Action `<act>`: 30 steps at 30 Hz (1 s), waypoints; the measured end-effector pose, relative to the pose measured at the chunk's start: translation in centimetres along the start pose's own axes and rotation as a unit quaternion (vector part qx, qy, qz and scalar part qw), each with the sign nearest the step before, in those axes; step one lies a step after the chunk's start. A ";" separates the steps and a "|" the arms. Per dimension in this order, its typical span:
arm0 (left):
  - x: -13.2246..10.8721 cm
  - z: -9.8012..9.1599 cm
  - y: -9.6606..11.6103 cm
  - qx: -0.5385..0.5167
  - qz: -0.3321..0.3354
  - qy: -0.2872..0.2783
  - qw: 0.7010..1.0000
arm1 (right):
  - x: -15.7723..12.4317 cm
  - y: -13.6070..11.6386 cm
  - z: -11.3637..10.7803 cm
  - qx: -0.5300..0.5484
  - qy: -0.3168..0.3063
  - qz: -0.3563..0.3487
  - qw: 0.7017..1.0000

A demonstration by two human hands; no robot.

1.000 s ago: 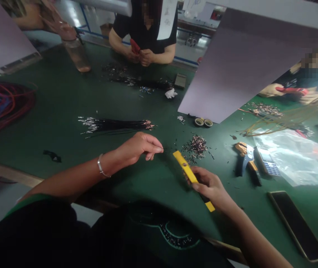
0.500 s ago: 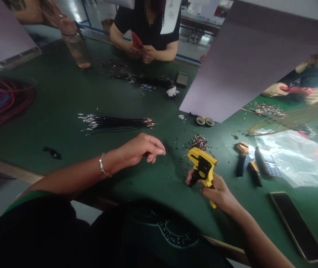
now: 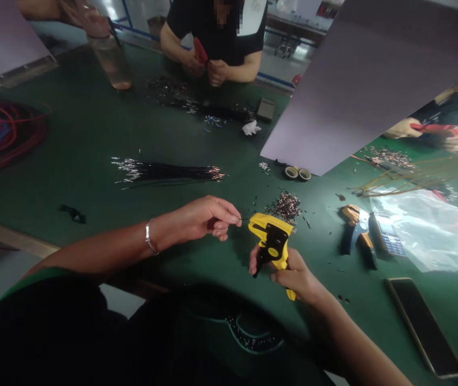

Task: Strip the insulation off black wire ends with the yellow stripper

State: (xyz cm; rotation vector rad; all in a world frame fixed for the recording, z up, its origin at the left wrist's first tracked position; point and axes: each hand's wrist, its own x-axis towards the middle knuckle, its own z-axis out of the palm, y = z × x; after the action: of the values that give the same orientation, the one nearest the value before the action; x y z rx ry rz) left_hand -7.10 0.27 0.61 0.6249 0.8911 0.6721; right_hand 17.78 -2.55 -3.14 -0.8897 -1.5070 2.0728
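Observation:
Fingers and thumb of my left hand [image 3: 215, 217] pinch a thin black wire [image 3: 245, 219], whose tip reaches the jaws of a yellow wire stripper [image 3: 271, 225]. My right hand [image 3: 293, 271] is wrapped round the stripper's handles, its nose pointing left toward the wire. Whether the jaws bite on the wire I cannot tell. Beyond my left hand lies a bundle of black wires [image 3: 168, 172], with silvery ends at left and coppery ends at right. Just behind the stripper sits a heap of small cut insulation bits [image 3: 287, 203].
To the right lie another wire stripper [image 3: 358, 230], a calculator [image 3: 388, 234], a clear plastic bag [image 3: 434, 230] and a phone [image 3: 424, 324]. Tape rolls [image 3: 298, 172] rest by a slanted pale panel [image 3: 333, 91]. Red and blue wire coils [image 3: 7, 134] lie left. Co-workers hold red tools opposite and at right.
My right hand has brought the stripper left, up to the wire's end. My left hand has shifted very slightly right, still pinching the wire.

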 end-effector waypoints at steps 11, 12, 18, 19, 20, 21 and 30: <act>0.2 0.0 -0.3 -0.011 -0.032 -0.015 0.999 | 0.5 0.7 0.2 0.035 -0.029 -0.009 0.999; 0.2 0.0 -0.3 -0.011 -0.034 -0.015 0.999 | 0.5 0.8 0.1 0.033 -0.030 -0.008 0.999; 0.2 0.1 -0.4 -0.019 -0.048 -0.009 0.999 | 0.6 0.7 0.4 0.004 -0.033 0.003 0.999; 0.2 0.2 -0.4 -0.018 -0.050 -0.006 0.999 | 0.6 0.7 0.4 -0.003 -0.033 0.006 0.999; 0.2 0.2 -0.4 -0.016 -0.052 -0.003 0.999 | 0.7 0.7 0.5 -0.008 -0.032 0.008 0.999; 0.2 0.2 -0.4 -0.014 -0.053 0.001 0.999 | 0.7 0.7 0.5 -0.009 -0.031 0.009 0.999; 0.8 -0.5 -0.6 -0.005 -0.065 -0.027 0.998 | 0.8 0.8 0.8 0.017 -0.030 0.009 0.999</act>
State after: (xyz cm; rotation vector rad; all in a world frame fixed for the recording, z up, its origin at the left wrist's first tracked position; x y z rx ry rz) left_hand -6.96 0.55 -0.44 0.5679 0.8705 0.5399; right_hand 16.68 -2.81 -3.98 -0.8366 -1.4951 2.1494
